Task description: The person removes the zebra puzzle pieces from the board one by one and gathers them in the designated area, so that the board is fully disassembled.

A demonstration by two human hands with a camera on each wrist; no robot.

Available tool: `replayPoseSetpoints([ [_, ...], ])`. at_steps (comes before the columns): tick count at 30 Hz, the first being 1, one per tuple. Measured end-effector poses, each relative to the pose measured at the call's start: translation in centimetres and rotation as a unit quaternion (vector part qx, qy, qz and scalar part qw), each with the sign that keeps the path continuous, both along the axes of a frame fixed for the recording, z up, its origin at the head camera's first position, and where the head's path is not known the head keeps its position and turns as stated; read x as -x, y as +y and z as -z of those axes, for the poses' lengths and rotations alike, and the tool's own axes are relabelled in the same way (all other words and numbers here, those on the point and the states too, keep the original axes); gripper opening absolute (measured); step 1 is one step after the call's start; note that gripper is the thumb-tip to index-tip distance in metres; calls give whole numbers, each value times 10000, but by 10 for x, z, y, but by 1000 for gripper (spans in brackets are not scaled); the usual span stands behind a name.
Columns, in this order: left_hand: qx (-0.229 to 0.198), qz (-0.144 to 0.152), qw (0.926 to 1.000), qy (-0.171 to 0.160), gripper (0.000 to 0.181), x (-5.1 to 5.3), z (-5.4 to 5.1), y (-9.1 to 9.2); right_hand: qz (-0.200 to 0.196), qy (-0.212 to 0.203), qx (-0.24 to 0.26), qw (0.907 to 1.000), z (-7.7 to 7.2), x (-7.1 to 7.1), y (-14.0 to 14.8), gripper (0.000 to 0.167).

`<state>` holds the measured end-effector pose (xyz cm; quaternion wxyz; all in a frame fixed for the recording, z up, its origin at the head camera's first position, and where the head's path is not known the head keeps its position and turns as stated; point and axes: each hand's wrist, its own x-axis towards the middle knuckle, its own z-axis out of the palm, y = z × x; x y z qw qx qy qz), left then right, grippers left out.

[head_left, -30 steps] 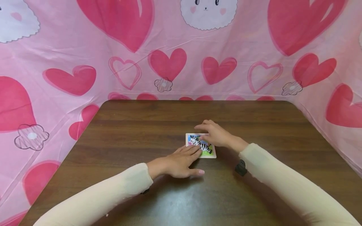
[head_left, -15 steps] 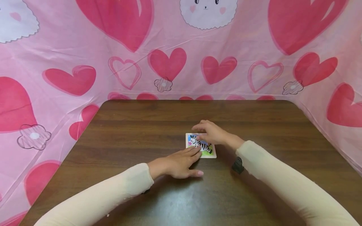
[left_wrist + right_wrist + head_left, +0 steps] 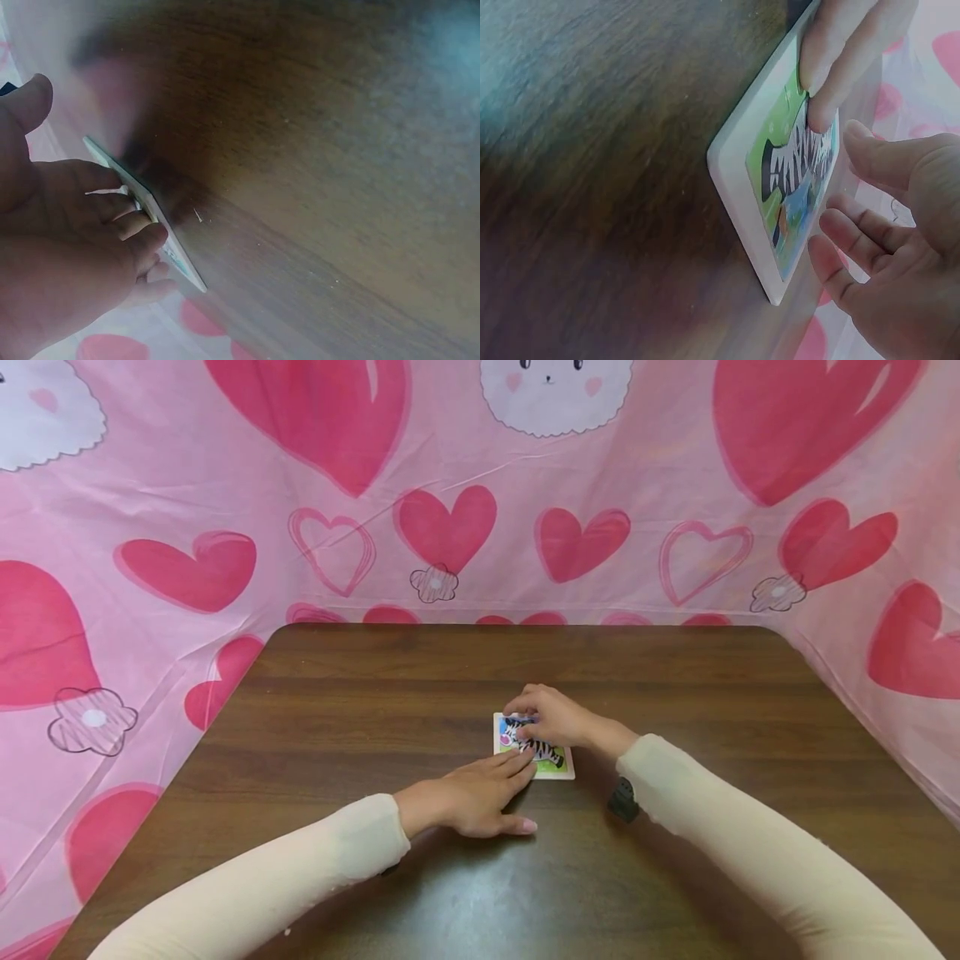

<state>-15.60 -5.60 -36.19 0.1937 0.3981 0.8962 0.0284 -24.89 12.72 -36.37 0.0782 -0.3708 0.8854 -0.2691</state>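
Note:
A small flat zebra picture board (image 3: pixel 557 767) with a pale rim lies on the table, perhaps a puzzle. My left hand (image 3: pixel 480 793) rests its straight fingers on the board's near-left part, thumb spread out over the table. In the left wrist view, the same hand (image 3: pixel 67 240) has its fingertips on the board (image 3: pixel 176 259). My right hand (image 3: pixel 558 718) is over the far-right part, fingers loosely bent. From the right wrist view, the thumb and fingers of this hand (image 3: pixel 907 240) are apart, close to the board's picture (image 3: pixel 802 161); whether they touch it I cannot tell.
The brown wood-grain table (image 3: pixel 360 710) has rounded far corners. Pink cloth (image 3: pixel 247 468) with hearts hangs behind it and along both sides. A dark wrist device (image 3: pixel 622 800) shows below the right sleeve.
My right hand has moved slightly left and its fingers have bent more over the board. The left hand stays nearly still, and the board has not visibly moved.

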Motion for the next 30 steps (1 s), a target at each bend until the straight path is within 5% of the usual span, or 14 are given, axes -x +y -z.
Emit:
replayPoseSetpoints([
  [22, 200, 15, 9998, -64, 84, 2, -4, 1, 73, 208, -748, 9970, 4, -1, -8, 43],
  [30, 106, -10, 9999, -129, 83, 2, -5, 1, 207, 186, -670, 9974, 8, -1, -7, 41],
])
